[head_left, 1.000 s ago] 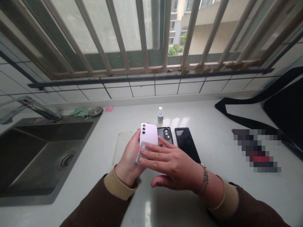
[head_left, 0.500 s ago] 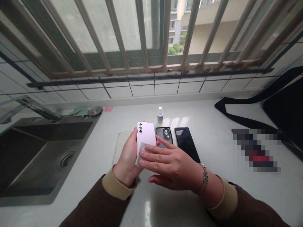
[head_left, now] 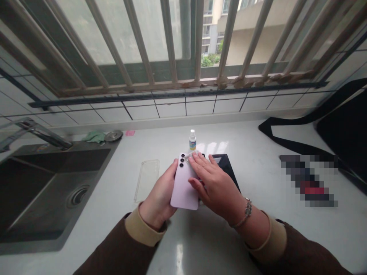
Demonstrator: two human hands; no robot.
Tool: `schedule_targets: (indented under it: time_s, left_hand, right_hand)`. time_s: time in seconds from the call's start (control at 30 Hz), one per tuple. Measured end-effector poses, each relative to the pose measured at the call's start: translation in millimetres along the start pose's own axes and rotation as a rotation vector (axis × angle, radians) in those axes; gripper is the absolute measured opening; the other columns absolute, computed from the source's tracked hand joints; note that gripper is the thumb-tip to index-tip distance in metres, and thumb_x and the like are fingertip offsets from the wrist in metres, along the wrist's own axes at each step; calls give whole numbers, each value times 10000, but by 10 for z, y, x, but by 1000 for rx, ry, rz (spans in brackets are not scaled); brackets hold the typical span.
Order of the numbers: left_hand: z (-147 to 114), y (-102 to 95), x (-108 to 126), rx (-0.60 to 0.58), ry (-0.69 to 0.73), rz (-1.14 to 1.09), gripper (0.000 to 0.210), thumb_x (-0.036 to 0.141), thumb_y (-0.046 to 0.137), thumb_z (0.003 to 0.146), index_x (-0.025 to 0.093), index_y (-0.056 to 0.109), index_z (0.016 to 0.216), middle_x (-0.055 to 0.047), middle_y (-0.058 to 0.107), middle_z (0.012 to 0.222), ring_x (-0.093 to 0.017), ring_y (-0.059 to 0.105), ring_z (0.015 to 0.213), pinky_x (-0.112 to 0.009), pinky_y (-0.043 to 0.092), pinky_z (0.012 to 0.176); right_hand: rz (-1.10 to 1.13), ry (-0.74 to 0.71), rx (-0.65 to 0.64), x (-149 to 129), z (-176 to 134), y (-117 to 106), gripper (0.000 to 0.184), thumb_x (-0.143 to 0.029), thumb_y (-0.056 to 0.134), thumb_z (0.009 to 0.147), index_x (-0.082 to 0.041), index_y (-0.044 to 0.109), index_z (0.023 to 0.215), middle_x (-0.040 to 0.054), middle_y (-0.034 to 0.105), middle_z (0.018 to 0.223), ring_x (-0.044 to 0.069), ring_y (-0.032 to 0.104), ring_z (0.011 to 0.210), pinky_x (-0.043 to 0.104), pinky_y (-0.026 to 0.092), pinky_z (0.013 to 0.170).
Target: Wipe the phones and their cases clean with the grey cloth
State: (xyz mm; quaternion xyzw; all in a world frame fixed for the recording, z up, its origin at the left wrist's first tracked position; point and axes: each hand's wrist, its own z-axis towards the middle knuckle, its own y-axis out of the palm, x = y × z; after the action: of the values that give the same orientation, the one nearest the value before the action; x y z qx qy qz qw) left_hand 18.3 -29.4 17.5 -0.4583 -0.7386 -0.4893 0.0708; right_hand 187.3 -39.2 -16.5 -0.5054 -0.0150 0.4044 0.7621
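A lilac smartphone [head_left: 186, 187] with three camera lenses lies back side up in my left hand [head_left: 161, 193], which is closed around its left edge. Over the upper part of the phone's back, my right hand [head_left: 213, 181] holds a small pale cloth [head_left: 190, 155] pressed under its fingers. Most of the cloth is hidden by those fingers. To the left on the counter is a clear phone case [head_left: 146, 179]. A black phone [head_left: 231, 170] lies partly under my right hand, and the dark phone case beside it is almost wholly covered.
Behind the phone stands a small white spray bottle [head_left: 192, 139]. At the left is a sink [head_left: 54, 244] with a faucet [head_left: 43, 133], a green cloth [head_left: 94, 137] and a metal drain cover [head_left: 114, 135]. A black strap [head_left: 286, 143] and a blurred-out item lie at the right.
My right hand has slid the cloth from the lower part of the phone's back up to the top, beside the lenses. The phone has shifted slightly right and nearer to me.
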Motion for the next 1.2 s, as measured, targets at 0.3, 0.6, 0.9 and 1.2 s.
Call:
schedule_targets:
  time_s: [0.3, 0.6, 0.9, 1.2]
  left_hand:
    - [70, 10, 77, 186, 157, -144, 561, 401, 330, 1141, 44, 668, 1410, -200, 830, 1065, -290, 817, 939, -421, 654, 931]
    - [51, -94, 182, 199, 314, -196, 545, 430, 304, 1132, 64, 701, 1206, -180, 793, 902, -279, 782, 759, -400, 662, 720]
    - [-61, -60, 432, 420, 520, 76, 583, 564, 322, 1132, 125, 703, 1188, -132, 767, 871, -249, 745, 721, -369, 633, 711]
    - [-169, -491, 628, 972, 678, 1854, 626, 528, 448, 1083, 146, 520, 1573, -273, 689, 1099, -454, 705, 999, -549, 518, 914]
  right_hand:
    - [205, -84, 40, -138, -41, 5, 440, -271, 559, 1097, -110, 648, 1497, 190, 621, 1570, 291, 549, 1525, 561, 441, 1295]
    - [216, -256, 102, -153, -63, 54, 381, -152, 602, 1084, -161, 681, 1457, 146, 690, 1502, 251, 635, 1443, 482, 498, 1268]
    - [344, -337, 215, -155, -80, -18, 469, -94, 606, 1072, -216, 624, 1525, 121, 756, 1413, 194, 732, 1318, 420, 576, 1201]
    - [354, -347, 187, -141, -68, -16, 365, -103, 608, 1069, -164, 693, 1419, 136, 774, 1382, 192, 742, 1304, 414, 558, 1214]
